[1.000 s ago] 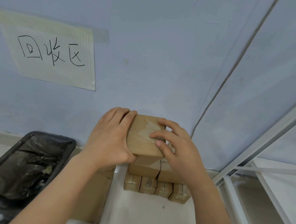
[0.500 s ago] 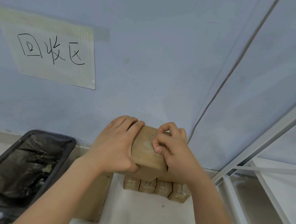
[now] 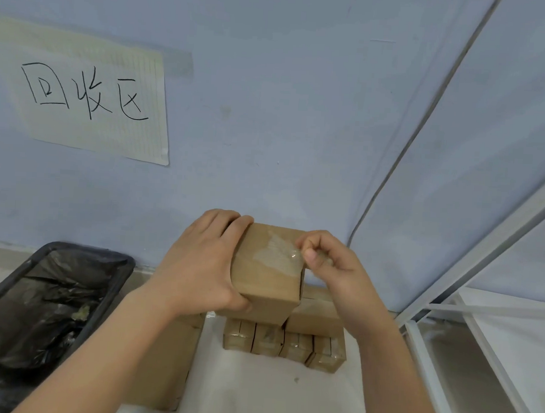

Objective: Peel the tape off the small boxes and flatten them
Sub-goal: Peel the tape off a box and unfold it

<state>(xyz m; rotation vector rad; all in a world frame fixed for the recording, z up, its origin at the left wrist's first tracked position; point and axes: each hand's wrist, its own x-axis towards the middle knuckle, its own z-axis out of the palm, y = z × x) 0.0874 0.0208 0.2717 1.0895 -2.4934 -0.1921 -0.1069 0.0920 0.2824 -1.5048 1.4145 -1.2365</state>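
Note:
I hold a small brown cardboard box [image 3: 265, 280] up in front of the wall. My left hand [image 3: 203, 262] grips its left side, fingers over the top edge and thumb under the lower front. A strip of clear tape [image 3: 275, 254] runs across the box's facing side. My right hand [image 3: 331, 266] pinches the right end of that tape at the box's right edge, thumb against curled fingers. The tape end looks slightly lifted there.
Below the held box a stack of taped small boxes [image 3: 284, 346] sits on a white table [image 3: 255, 391]. A larger cardboard box [image 3: 162, 358] stands left of the table, a black-lined bin [image 3: 39, 301] farther left, a white rack [image 3: 496, 312] to the right.
The box has turned slightly so its taped face shows more. My right hand slid from the middle of the face to the right edge and now pinches the tape end.

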